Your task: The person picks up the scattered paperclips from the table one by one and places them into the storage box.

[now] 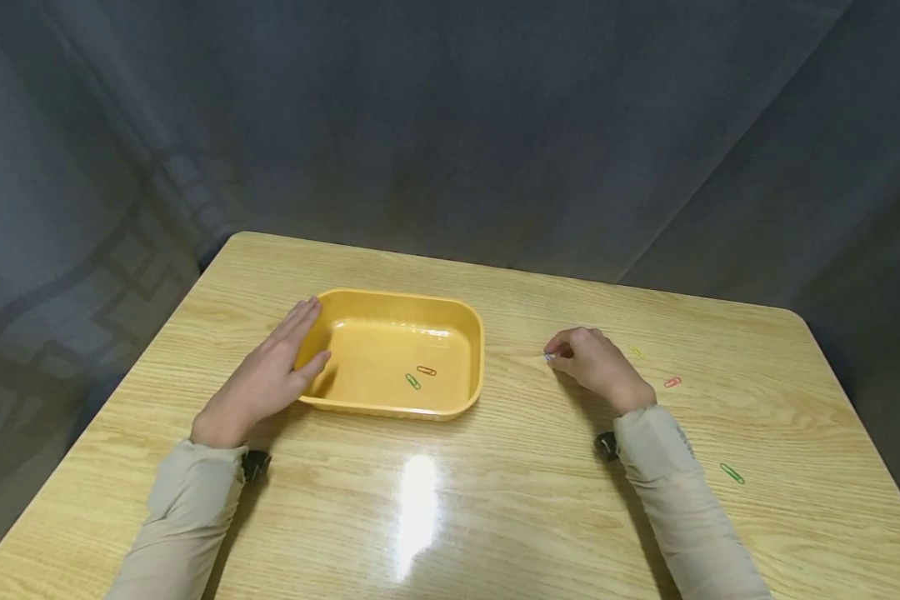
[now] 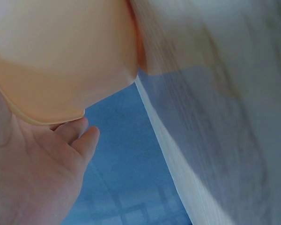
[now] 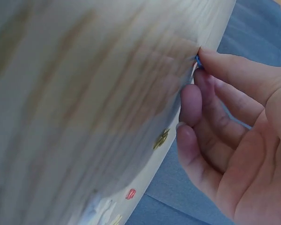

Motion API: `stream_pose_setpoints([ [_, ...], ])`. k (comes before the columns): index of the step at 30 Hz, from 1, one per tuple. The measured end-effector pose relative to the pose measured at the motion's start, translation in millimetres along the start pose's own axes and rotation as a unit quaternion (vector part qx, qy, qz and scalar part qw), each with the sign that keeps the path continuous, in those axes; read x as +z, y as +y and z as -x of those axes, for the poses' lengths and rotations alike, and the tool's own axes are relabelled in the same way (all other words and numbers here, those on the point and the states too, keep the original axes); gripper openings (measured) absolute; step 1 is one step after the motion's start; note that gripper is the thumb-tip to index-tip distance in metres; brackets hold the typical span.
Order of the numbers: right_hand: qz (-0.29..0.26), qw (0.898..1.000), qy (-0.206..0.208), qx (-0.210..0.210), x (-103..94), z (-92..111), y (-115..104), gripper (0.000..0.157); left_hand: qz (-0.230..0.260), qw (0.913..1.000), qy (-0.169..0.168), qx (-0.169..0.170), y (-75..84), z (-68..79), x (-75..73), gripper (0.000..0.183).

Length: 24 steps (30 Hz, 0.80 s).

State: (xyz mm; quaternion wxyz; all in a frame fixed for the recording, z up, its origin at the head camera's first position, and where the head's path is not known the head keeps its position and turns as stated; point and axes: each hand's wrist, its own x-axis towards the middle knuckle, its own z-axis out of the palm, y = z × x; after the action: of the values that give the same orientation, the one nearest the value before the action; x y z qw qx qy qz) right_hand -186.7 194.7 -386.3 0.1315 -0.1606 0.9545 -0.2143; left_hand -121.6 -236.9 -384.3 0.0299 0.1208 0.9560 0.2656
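A yellow tray (image 1: 390,412) stands on the table, with a red paperclip (image 1: 426,371) and a green paperclip (image 1: 413,382) on its floor. My left hand (image 1: 266,375) rests against the tray's left side, fingers extended along it and thumb over the rim; in the left wrist view the tray's rim (image 2: 42,123) touches the hand. To the right of the tray, my right hand (image 1: 592,367) pinches a small blue paperclip (image 3: 198,61) between thumb and fingertips, close to the tabletop. Most of that clip is hidden by the fingers.
Loose on the wooden table (image 1: 495,500) lie a yellow paperclip (image 1: 637,353), a pink-red paperclip (image 1: 672,382) and a green paperclip (image 1: 732,473), all at the right. A dark curtain (image 1: 450,133) hangs behind the table's far edge.
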Motion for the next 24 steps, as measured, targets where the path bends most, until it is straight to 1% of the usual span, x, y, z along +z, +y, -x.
stream_pose_setpoints([
  [3, -0.003, 1.0, 0.0, 0.007, 0.4, 0.1, -0.5, 0.016, 0.0, 1.0, 0.0, 0.001, -0.8, -0.4, 0.5, 0.074],
  [7, -0.003, 1.0, 0.0, 0.007, 1.6, -0.6, -1.2, 0.014, -0.001, 1.0, 0.0, 0.002, -1.3, -0.5, 1.1, 0.074],
  [14, -0.006, 1.0, -0.019, 0.007, 1.5, 0.4, -3.2, 0.012, 0.0, 1.0, 0.001, 0.0, -0.8, 0.1, 1.1, 0.074],
  [18, -0.021, 0.999, -0.022, -0.01, 1.6, 0.3, -5.1, 0.01, 0.001, 1.0, 0.002, 0.001, -0.6, 0.4, 0.8, 0.074],
  [24, -0.032, 0.999, 0.002, -0.037, 2.3, -0.4, -7.7, 0.008, 0.0, 1.0, 0.003, 0.005, -1.3, 0.0, 0.7, 0.075],
])
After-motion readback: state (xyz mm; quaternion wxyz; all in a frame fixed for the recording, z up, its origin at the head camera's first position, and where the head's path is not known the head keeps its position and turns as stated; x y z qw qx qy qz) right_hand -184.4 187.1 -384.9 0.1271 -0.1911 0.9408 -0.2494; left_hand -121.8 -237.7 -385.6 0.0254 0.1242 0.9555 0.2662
